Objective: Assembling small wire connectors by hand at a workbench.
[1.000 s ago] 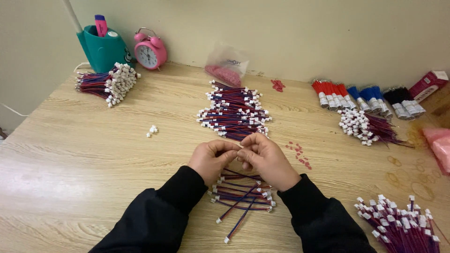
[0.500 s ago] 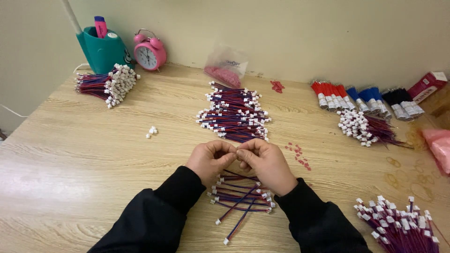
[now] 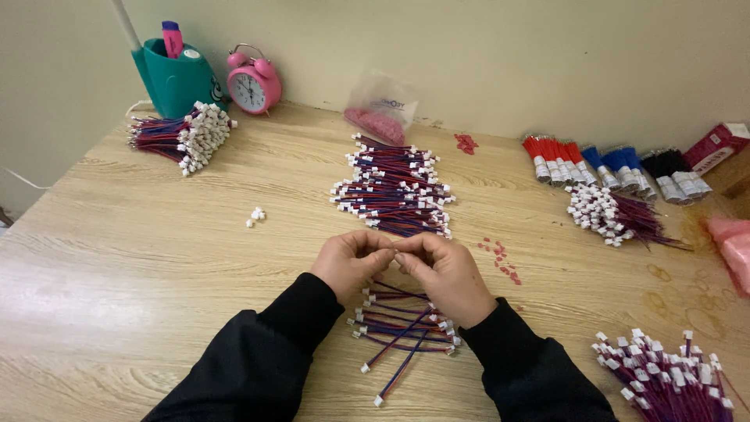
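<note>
red-and-blue wire lead [image 3: 394, 252], barely visible, pinched between the fingertips of the left hand [image 3: 349, 264] and right hand [image 3: 447, 273], which meet thumb to thumb above the wooden table [image 3: 156, 258]. its long axis cannot be told. loose leads [image 3: 402, 328] lie just below the wrists; a larger heap of leads [image 3: 394, 187] lies beyond, equally near both hands.

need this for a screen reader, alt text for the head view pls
Two hands, left hand and right hand, meet fingertip to fingertip over a small pile of red-and-blue wire leads on a wooden table; more wire bundles lie around.
</note>
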